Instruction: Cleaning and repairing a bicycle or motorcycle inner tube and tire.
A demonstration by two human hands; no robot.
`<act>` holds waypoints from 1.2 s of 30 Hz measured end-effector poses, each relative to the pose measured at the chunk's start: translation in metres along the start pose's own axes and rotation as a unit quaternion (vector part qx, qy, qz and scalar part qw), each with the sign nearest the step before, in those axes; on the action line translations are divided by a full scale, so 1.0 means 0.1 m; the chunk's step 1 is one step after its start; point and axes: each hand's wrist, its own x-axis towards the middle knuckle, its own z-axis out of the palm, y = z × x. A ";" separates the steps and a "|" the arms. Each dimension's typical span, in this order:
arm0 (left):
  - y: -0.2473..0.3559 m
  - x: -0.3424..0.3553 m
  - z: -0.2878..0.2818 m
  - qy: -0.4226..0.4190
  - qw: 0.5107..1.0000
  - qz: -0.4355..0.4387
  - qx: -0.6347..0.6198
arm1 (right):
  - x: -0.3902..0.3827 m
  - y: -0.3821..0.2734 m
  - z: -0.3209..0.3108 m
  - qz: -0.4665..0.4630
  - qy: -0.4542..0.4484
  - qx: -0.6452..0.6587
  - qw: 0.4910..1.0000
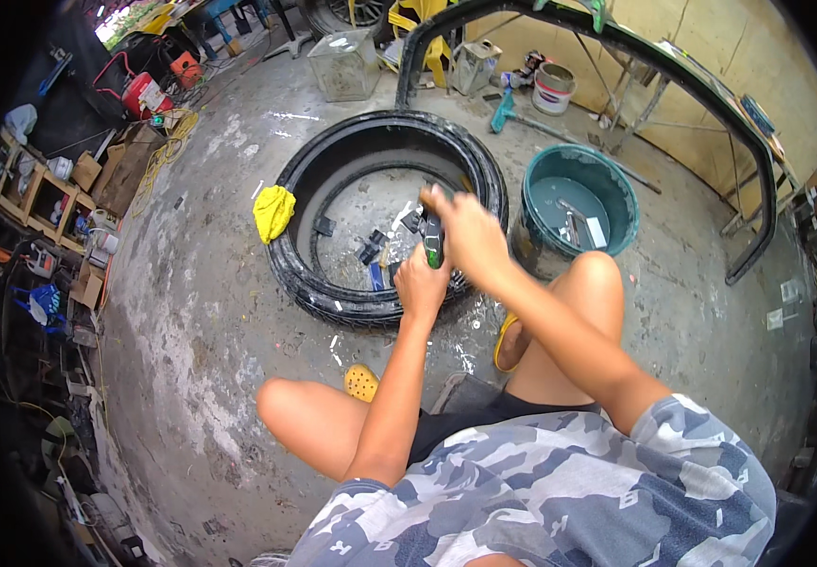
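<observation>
Above the near right part of a black tire (297, 288) lying flat on the floor, both my hands work on a small black object with a green end (433, 244). Its exact kind is hard to make out. My left hand (422, 282) is closed around its lower part. Slightly blurred, my right hand (476, 236) has its fingers curled over the upper end. Inside the tire's ring lie several small black pieces (369, 249), a blue piece (376, 276) and white scraps. A crumpled yellow cloth (274, 214) rests on the tire's left rim.
Right of the tire stands a teal bucket (533, 203) holding water and a few pale flat pieces. Behind are a blue-headed long-handled tool (503, 111), a white pail (553, 90) and a large black curved frame (758, 161). Cluttered wooden shelving (45, 194) lines the left.
</observation>
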 end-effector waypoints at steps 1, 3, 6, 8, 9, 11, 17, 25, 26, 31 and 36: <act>-0.11 -0.01 -0.02 0.014 1.000 -0.009 -0.005 | -0.21 -0.21 -0.07 -0.037 -0.027 0.001 0.999; -0.14 -0.04 0.05 0.020 1.000 0.011 -0.011 | -0.33 -0.17 -0.06 -0.047 -0.040 0.011 0.998; -0.08 -0.08 0.04 0.000 1.000 -0.009 -0.018 | 0.17 0.15 -0.01 0.038 -0.007 -0.002 0.999; -0.02 -0.15 0.08 -0.015 0.999 -0.008 -0.038 | 0.50 0.56 0.06 0.224 -0.117 0.140 0.957; -0.07 -0.18 0.02 -0.015 0.999 -0.021 -0.047 | 0.55 0.58 0.04 0.214 -0.104 0.189 0.953; -0.05 -0.25 -0.07 -0.027 0.997 -0.049 -0.060 | 0.44 0.63 0.09 0.176 -0.038 0.236 0.955; 0.01 -0.27 -0.20 -0.112 0.978 -0.008 -0.174 | 0.28 0.42 0.16 0.110 -0.032 0.263 0.958; -0.14 -0.01 -0.04 -0.216 0.937 -0.034 -0.271 | 0.34 0.37 0.14 0.097 -0.044 0.282 0.954; -0.16 0.04 -0.03 -0.213 0.937 -0.034 -0.274 | 0.27 0.31 0.13 0.077 -0.025 0.266 0.961; -0.10 0.14 0.03 -0.142 0.986 0.017 -0.089 | -0.40 0.07 0.03 -0.058 0.036 0.142 0.988; -0.01 0.16 0.05 -0.179 0.974 0.000 -0.141 | 0.31 0.26 0.13 0.039 0.025 0.059 0.997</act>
